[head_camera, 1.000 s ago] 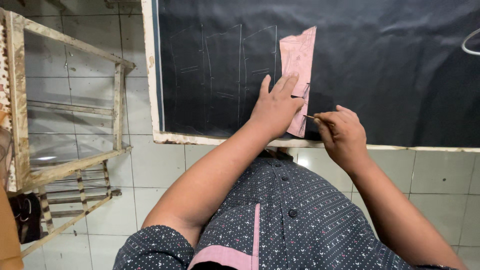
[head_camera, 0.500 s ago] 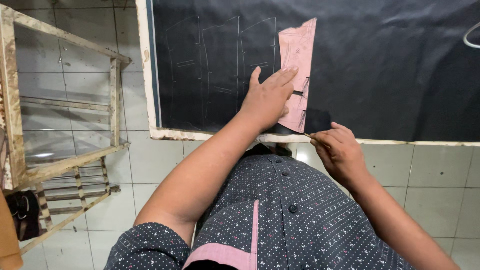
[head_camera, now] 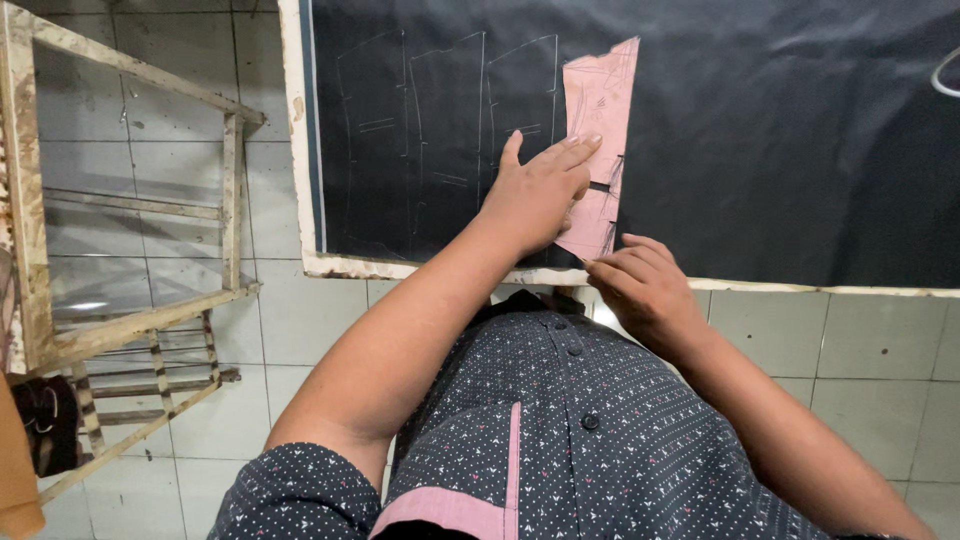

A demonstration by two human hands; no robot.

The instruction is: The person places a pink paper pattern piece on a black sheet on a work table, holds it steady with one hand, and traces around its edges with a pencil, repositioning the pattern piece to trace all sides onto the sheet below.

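Left hand: the left hand (head_camera: 535, 195) lies flat, fingers spread, pressing the pink paper pattern (head_camera: 598, 140) down onto the black cloth (head_camera: 780, 140); the fingertips rest on the pattern's left edge, the thumb points away over the cloth.
Right hand: the right hand (head_camera: 645, 285) sits just below and to the right of the left, fingers bunched together as if pinching something small at the pattern's lower corner; I cannot tell what, it is too small to make out.
Pattern: a long narrow pink piece, lying straight, partly under the left fingers, its lower tip touching the right fingertips.
Chalk outlines: three pale drawn shapes (head_camera: 440, 130) on the cloth, just left of the left hand.
Table edge: a worn pale edge (head_camera: 350, 265) runs below both hands, near the wrists.
Wooden frame: a bare frame (head_camera: 130, 200) stands well to the left of the left arm, on the tiled floor (head_camera: 300, 340).
Risk: if the left palm lifts or slides, the pattern would likely skew and any line along it would run crooked; a wrist dragged over the cloth could smudge the outlines nearby.
Containers: none to be seen; a dark bag-like thing (head_camera: 45, 425) sits low by the frame, contents hidden.
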